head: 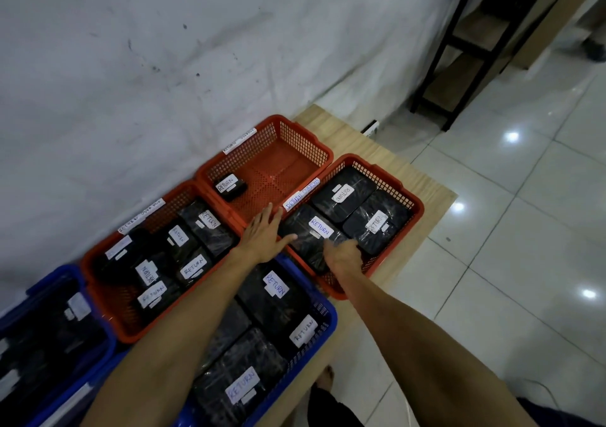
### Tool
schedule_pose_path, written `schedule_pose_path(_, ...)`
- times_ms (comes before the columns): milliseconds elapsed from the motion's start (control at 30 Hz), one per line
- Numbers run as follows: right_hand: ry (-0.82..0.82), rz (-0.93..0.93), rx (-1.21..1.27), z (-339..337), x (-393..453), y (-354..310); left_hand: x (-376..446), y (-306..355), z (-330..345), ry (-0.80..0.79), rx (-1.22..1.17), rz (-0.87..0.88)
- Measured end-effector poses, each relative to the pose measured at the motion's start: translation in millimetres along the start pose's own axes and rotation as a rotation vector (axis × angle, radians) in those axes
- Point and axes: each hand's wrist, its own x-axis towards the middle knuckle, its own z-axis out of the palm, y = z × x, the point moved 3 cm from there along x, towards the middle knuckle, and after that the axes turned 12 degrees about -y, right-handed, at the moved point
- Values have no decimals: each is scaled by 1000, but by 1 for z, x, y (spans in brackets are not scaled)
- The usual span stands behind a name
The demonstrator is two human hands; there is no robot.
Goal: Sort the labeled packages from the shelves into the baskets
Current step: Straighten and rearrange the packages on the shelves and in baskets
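Observation:
A black wrapped package [306, 234] with a white RETURN label lies in the right red basket [414, 205], beside two other black packages [377, 230]. My left hand [264, 234] lies flat with straight fingers against the package's left end. My right hand [342, 254] holds the package's near edge, fingers curled over it. The back red basket [314, 148] holds one small RETURN package [229, 186]. The left red basket [98, 262] and the near blue basket [328, 315] hold several RETURN packages.
The baskets stand on a low wooden platform [423, 177] against a white wall. Another blue basket [62, 275] sits at far left. A black metal shelf rack [459, 52] stands at the upper right on the white tiled floor [508, 262].

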Motion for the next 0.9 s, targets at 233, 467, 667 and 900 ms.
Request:
schedule_pose_path(233,-153,-534,-449,12,-69,-102,-87,-36,-57,174,-40,5)
schedule_pose_path(467,-217,-1067,-912,72,-210,-185,-265,-103,-110,377,-21,-103)
schedule_pose_path(667,-283,-1346,-995,156,-361,-199,-455,-152,-113,606,-61,-290)
schedule_pose_path(900,-415,-1659,-889,251,-578,-162,-706,-183,-77,831,-93,-484)
